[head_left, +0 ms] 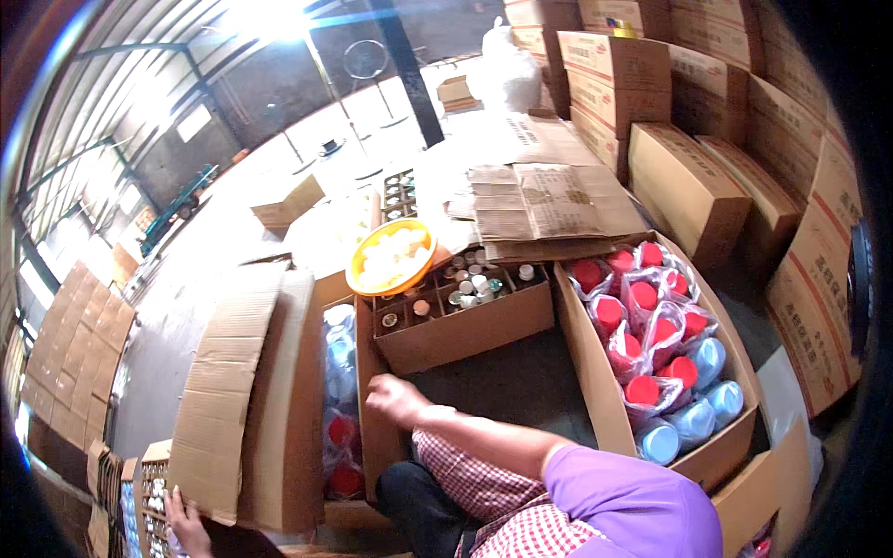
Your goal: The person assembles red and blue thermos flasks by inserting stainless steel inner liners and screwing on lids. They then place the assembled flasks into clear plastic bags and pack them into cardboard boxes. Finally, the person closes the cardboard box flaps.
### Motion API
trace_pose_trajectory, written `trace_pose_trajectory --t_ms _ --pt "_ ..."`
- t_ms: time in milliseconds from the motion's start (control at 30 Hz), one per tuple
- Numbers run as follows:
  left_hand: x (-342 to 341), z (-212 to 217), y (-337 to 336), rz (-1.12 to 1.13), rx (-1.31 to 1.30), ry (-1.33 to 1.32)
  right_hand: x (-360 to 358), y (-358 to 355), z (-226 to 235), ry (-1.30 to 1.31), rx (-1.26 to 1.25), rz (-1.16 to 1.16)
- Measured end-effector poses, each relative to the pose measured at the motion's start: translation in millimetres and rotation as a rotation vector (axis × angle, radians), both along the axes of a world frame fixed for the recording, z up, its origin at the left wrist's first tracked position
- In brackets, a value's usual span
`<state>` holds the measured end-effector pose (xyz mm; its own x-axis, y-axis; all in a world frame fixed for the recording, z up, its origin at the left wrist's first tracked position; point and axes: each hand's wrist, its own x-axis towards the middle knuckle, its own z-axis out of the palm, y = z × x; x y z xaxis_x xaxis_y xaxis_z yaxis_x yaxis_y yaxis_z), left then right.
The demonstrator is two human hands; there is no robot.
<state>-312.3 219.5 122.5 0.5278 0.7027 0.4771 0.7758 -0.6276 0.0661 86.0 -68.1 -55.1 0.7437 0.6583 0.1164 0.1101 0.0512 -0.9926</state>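
My left hand point(189, 528) is at the lower left. Its fingers are spread against the bottom edge of a tall cardboard flap point(223, 391). My right arm, in a purple sleeve, crosses over my lap. My right hand point(395, 402) has its fingers curled, beside the wall of a narrow carton point(379, 418) on the left; I cannot see what it holds, if anything. Inside that carton are plastic-wrapped bottles with blue and red tops point(341, 432). Ahead stands a divided carton point(465, 337) with small bottles and white caps in its cells.
An orange basin point(430, 256) of white pieces sits behind the divided carton. To my right, a long carton point(595, 391) holds wrapped red- and blue-topped bottles point(662, 330). Flattened cardboard point(558, 200) lies beyond. Stacked cartons point(688, 177) line the right side.
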Motion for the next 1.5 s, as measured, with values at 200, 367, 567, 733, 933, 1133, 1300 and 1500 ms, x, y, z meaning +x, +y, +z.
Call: trace_pose_trajectory --t_ms 200,367,567,733,933,1133,1300,1500 --pt "-2.1 -31.7 36.7 0.154 -0.135 -0.023 -66.6 109.9 -59.6 0.652 -0.128 0.352" --pt "-4.7 -42.3 32.8 0.048 -0.092 -0.082 -92.4 165.7 -74.8 0.945 -0.076 0.302" --pt "45.3 -18.0 7.9 0.051 -0.059 -0.085 -92.8 199.6 -80.5 1.161 0.127 0.332" --pt "16.9 -21.5 27.5 0.177 -0.045 -0.04 -106.2 185.2 -67.7 1.22 0.125 0.449" --pt "-3.6 7.8 -14.0 0.027 0.138 -0.286 -83.4 128.4 0.4 0.991 0.435 0.649" --pt "79.4 22.7 -96.0 -0.592 -0.352 -0.336 -56.2 95.5 29.4 0.887 0.385 0.453" --pt "59.2 18.4 -137.4 -0.558 -0.195 -0.003 -42.7 57.1 120.7 0.587 0.472 0.408" --pt "77.2 -8.9 -116.6 -0.482 0.092 -0.23 -35.1 95.4 88.6 0.278 0.67 0.601"
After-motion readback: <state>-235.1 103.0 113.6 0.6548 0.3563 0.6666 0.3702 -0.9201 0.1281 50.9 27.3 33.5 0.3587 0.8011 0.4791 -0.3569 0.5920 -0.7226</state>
